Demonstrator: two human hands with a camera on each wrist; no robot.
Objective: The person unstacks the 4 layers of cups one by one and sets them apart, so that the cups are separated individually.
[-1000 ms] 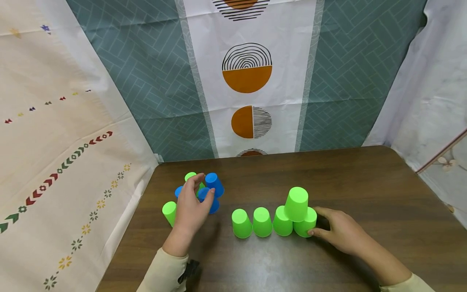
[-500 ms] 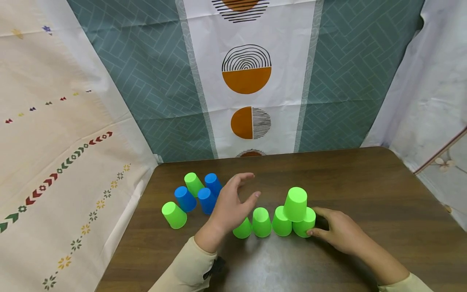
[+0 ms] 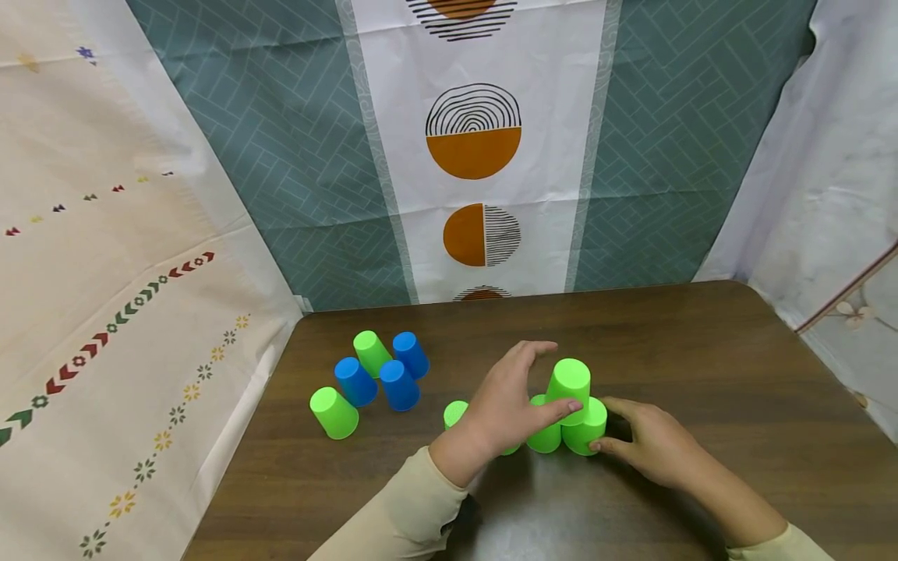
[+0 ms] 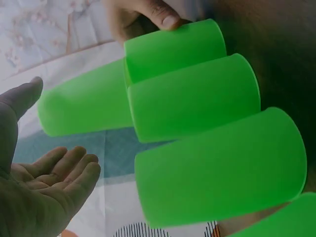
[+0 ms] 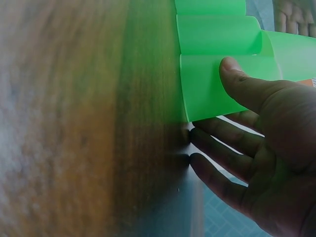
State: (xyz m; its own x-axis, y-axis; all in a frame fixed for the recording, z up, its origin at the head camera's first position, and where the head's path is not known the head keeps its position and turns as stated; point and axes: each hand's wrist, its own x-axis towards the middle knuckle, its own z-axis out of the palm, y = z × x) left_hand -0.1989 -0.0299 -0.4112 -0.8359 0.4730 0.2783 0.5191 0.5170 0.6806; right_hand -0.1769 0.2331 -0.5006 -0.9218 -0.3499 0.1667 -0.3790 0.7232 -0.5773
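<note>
Several green plastic cups stand upside down in a row. One green cup (image 3: 570, 380) sits on top of the right-hand pair, bridging the middle cup (image 3: 544, 441) and the end cup (image 3: 588, 433). My left hand (image 3: 507, 407) hovers at the left of the top cup, thumb and fingers spread wide and holding nothing. In the left wrist view that top cup (image 4: 84, 101) lies just beyond the spread thumb and fingers, apart from them. My right hand (image 5: 276, 133) holds the end cup (image 5: 205, 86), its thumb on the near side and fingers behind. My left hand partly hides the row's left cups.
At the table's left stand blue cups (image 3: 400, 386) and green cups (image 3: 334, 413) in a loose group, upside down. The brown wooden table (image 3: 673, 335) ends at a patterned cloth (image 3: 484, 195) behind. A light cloth (image 3: 126, 351) hangs at the left.
My left hand has moved right from the blue and green group, past the row's left cups, to beside the top cup. My right hand has stayed at the end cup.
</note>
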